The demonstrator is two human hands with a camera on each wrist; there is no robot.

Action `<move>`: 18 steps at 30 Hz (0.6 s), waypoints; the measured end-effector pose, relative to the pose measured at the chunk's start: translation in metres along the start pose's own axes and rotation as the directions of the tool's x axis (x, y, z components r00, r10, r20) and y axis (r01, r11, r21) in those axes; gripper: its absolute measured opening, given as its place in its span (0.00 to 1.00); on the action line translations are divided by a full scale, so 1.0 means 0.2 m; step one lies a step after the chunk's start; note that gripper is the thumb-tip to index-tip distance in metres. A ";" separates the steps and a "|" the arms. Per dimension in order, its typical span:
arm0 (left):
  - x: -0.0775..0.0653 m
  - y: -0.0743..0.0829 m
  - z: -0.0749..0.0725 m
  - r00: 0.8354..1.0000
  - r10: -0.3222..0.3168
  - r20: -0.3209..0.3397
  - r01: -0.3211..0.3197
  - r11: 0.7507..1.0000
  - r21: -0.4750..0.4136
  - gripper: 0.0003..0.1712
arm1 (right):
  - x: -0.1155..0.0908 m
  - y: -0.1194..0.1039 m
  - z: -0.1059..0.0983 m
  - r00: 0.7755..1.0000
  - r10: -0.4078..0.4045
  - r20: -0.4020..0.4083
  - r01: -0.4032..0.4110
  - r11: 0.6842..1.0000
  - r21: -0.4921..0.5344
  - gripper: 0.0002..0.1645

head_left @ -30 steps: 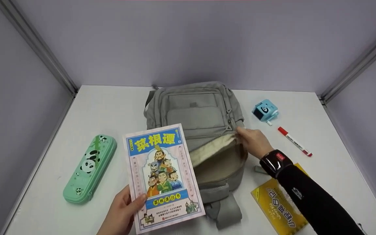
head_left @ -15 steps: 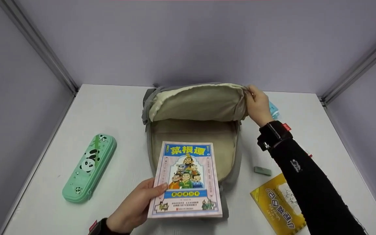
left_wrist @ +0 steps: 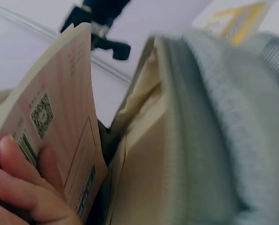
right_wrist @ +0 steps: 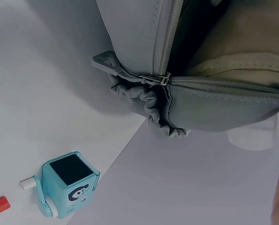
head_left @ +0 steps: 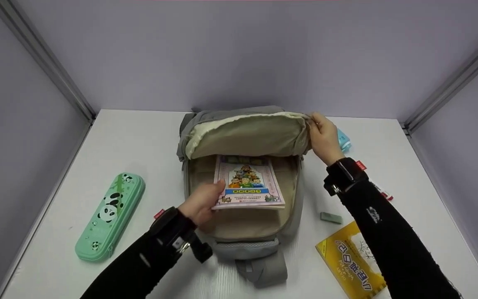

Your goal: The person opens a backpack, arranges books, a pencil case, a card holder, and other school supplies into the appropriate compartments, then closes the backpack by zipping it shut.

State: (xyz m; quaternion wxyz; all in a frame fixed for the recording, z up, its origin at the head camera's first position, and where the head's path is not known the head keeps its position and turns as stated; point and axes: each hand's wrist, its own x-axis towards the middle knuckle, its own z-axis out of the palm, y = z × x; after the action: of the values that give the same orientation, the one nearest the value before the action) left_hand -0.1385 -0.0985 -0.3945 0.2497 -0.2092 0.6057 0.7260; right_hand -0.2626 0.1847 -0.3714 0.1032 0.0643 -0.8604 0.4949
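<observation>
My left hand [head_left: 203, 201] grips a pink and blue comic-style book [head_left: 249, 187] by its lower left edge, thumb on the cover. In the left wrist view the fingers press against the back cover, beside a QR code. The book's top end lies inside the grey backpack [head_left: 295, 207], under the raised flap. My right hand [head_left: 325, 139] pinches the flap [head_left: 255, 135] at its right corner and holds it up, showing the beige lining. In the right wrist view the zipper pull [right_wrist: 106, 61] hangs at the end of the opening; only a sliver of that hand shows.
A green panda pencil case [head_left: 110, 218] lies at left. Right of the backpack are a small green block [head_left: 331, 217], a yellow book [head_left: 353, 259] partly under the right arm, a red-capped marker [head_left: 384, 193] and a blue panda crank sharpener [right_wrist: 69, 185]. Walls enclose the table.
The right hand lifted the flap up and back, opening the backpack. My left hand carried the book rightward, then forward into the opening, where its top is now shaded by the flap.
</observation>
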 end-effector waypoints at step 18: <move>0.02 0.04 0.04 0.937 0.342 -0.075 -0.340 0.940 0.034 0.29 | -0.02 -0.01 0.05 1.000 0.007 0.002 -0.007 0.999 0.047 0.14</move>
State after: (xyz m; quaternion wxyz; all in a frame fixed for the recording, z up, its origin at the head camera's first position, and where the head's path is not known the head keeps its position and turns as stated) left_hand -0.1461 -0.0905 -0.3883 0.0980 -0.1272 0.6495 0.7432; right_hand -0.2585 0.1748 -0.3749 0.0990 0.0644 -0.8489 0.5151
